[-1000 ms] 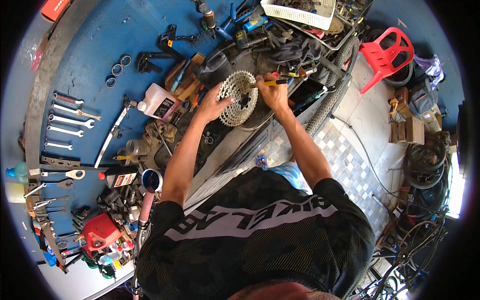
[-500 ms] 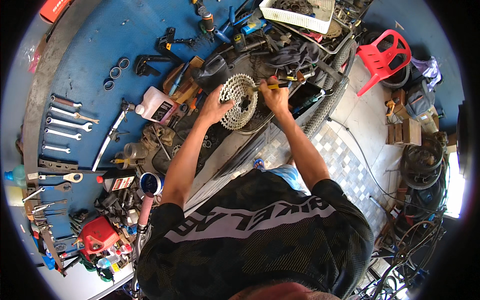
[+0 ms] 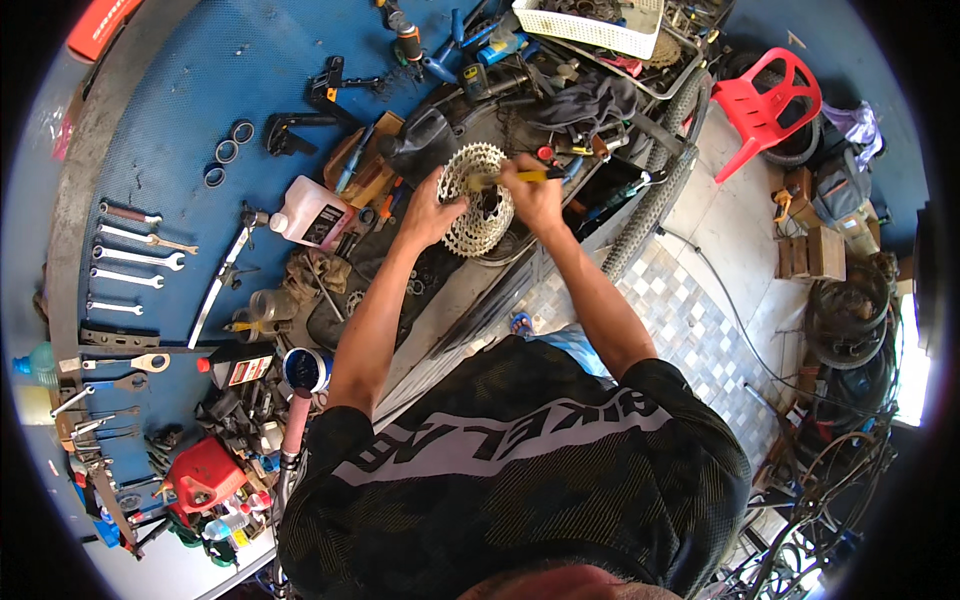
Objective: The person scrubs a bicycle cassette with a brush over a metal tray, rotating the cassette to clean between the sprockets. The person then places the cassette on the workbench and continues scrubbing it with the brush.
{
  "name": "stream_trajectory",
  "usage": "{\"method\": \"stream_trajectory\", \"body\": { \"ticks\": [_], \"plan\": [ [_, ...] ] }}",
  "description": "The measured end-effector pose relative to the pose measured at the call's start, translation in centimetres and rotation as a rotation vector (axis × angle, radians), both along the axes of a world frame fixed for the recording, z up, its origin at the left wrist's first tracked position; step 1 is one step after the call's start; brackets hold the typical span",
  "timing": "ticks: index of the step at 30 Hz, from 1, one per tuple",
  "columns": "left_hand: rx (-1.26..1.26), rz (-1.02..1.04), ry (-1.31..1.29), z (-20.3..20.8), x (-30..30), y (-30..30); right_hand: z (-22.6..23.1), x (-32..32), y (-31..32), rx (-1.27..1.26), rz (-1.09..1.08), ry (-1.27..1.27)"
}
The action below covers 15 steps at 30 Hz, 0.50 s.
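A silvery bicycle cassette (image 3: 478,222) is held up on edge over the cluttered bench, its toothed rings facing right. My left hand (image 3: 430,215) grips its left rim, fingers behind and thumb in front. In my right hand (image 3: 533,195) is a brush with a yellow and black handle (image 3: 540,175). Its bristle end lies against the cassette's face, above the centre hole, and is partly blurred. Just left of the cassette, a black pouch-like thing (image 3: 425,140) rests on the bench.
A pink-filled jug (image 3: 312,212) stands left of my left forearm, and several wrenches (image 3: 140,257) lie farther left. At the back is a white basket (image 3: 590,35) of parts. A bicycle tyre (image 3: 640,225) runs along the right side, with a red chair (image 3: 765,110) beyond.
My right hand has moved left, taking the brush from the cassette's right edge farther across its face. My left hand and the cassette stay nearly in place.
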<state>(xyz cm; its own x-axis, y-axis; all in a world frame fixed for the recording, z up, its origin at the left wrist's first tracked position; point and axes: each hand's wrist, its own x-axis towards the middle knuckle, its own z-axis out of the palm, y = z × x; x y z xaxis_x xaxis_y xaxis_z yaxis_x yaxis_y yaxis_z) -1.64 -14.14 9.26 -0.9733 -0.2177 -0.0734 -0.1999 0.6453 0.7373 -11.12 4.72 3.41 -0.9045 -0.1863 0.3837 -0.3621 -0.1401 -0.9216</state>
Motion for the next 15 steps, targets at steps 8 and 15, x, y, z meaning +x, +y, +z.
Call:
{"method": "stream_trajectory", "body": {
  "ticks": [8, 15],
  "plan": [
    [-0.019, 0.045, 0.048, -1.8, 0.4, -2.0, -2.0, -0.3, 5.0, 0.763, 0.008, 0.144],
    [-0.03, 0.039, -0.149, 2.5, -0.3, -0.1, 0.0, 1.7, 1.2, 0.13, 0.127, 0.223]
  ]
}}
